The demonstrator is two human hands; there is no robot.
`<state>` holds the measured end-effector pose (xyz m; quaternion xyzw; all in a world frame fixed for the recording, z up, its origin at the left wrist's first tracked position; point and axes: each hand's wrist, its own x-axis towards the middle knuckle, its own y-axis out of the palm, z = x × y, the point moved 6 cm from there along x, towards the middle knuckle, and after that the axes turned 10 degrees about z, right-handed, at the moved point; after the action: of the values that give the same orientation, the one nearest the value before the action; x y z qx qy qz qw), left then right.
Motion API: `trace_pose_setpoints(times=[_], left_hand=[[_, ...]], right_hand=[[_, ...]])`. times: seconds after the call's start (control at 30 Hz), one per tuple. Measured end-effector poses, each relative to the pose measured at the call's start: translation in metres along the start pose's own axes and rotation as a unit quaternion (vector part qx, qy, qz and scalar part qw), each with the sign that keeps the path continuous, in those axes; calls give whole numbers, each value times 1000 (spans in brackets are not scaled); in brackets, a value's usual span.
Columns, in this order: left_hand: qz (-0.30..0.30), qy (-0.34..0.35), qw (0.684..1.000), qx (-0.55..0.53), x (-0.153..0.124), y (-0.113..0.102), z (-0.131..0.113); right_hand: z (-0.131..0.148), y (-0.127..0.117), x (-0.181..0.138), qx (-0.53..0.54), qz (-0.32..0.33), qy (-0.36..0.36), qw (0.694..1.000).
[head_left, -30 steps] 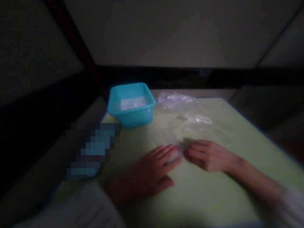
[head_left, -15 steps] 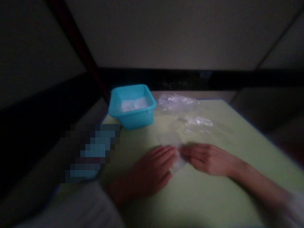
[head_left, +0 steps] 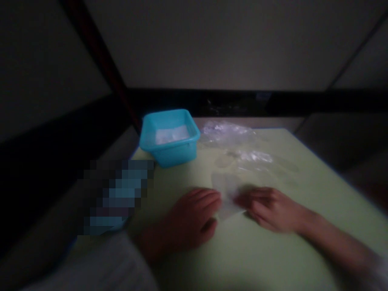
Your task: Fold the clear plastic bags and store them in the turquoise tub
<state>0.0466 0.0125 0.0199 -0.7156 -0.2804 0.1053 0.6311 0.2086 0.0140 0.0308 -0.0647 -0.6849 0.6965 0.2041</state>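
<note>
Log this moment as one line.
sheet: on table; left hand: at its left edge; right hand: at its right edge; blue tub: farther back, left, white contents; plastic: crumpled, beyond sheet

The sheet [head_left: 226, 189] is pale greyish white, the basin [head_left: 176, 154] plain turquoise, the blue-edged tabletop [head_left: 257, 258] yellow-green.

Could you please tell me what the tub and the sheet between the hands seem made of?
Tub: probably plastic, smooth and evenly coloured, with a rounded, moulded-looking rim. Sheet: perhaps thin plastic film, fairly dull; it looks translucent, though blur leaves paper possible.
</note>
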Motion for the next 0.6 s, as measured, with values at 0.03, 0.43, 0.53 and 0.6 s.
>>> trace_pose_setpoints(times=[0.03,0.43,0.53,0.6], left_hand=[[2,-2,1000,-4,0,0,0],[-27,6,1000,14,5,1,0],[-30,-7,999,-23,5,-1,1],[-36,-30,997,-69,4,-2,4]], right_hand=[[-1,0,0,10,2,8,1000],[-6,8,1,64,4,-5,998],[-10,6,1,143,-14,26,989],[-14,6,1,195,-23,66,978]])
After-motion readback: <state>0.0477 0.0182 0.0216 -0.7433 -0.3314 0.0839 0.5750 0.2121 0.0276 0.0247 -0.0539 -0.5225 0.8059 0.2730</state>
